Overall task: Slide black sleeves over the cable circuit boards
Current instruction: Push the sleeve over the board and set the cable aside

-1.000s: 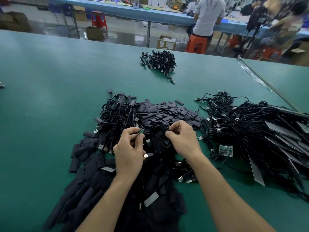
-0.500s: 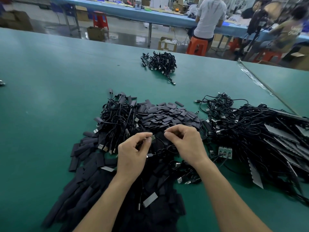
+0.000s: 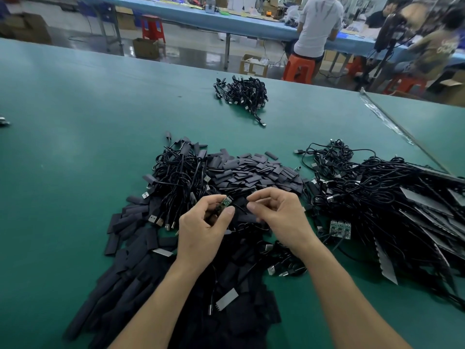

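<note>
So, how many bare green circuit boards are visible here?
2. One small green circuit board is pinched in the left hand; a wider green board lies among black cables, right of the right hand. Others may be hidden under the cables.

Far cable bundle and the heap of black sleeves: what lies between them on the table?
Bare green table only, between the far cable bundle and sleeve heap; head view.

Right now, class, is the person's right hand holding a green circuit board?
No, the left hand pinches the green circuit board between thumb and fingers; the right hand is beside it, apart from the board.
</note>
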{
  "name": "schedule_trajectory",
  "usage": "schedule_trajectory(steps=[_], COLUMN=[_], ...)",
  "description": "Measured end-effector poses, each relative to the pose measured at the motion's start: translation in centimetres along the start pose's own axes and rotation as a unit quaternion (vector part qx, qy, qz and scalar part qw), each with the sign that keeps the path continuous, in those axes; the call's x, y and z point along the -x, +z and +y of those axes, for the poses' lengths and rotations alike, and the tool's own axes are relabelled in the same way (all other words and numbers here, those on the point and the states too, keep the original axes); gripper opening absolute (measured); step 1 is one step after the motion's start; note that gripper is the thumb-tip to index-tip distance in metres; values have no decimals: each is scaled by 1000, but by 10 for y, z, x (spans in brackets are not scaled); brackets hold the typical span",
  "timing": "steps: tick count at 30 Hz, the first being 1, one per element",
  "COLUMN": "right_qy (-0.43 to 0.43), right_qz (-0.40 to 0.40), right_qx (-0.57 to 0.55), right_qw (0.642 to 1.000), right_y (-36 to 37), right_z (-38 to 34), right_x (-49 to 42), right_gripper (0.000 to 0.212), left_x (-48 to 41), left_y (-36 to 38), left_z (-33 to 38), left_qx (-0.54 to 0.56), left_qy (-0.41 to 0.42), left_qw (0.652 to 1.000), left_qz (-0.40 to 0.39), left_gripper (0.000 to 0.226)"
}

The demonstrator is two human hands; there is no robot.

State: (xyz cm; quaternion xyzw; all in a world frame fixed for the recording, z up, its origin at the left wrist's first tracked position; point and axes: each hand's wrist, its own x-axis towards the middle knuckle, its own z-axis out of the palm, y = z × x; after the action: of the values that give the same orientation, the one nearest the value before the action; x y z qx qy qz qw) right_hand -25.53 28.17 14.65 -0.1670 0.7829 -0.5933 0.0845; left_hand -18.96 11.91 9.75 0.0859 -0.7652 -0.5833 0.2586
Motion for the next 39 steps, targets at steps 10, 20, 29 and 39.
schedule_trajectory(steps=[10,20,29,39], right_qy=[-51,-135,-54,-34], right_qz=[-60,-1,22,99], right_qx=[58,236,110,227], right_qw=[995,962,992,968], right_y=[11,7,-6,-6], right_z=[3,4,8,16], right_x=[3,9,16,7], right_gripper=[27,27,28,24], left_x=[1,1,0,-2], left_y=[0,-1,-1,0], left_z=[3,4,3,5], left_qx=[51,61,20,-4], left_qy=[-23,-36,-31,-19], left_qw=[997,997,995,1000], left_qz=[-52,-39,-92,11], left_gripper=[19,21,21,26])
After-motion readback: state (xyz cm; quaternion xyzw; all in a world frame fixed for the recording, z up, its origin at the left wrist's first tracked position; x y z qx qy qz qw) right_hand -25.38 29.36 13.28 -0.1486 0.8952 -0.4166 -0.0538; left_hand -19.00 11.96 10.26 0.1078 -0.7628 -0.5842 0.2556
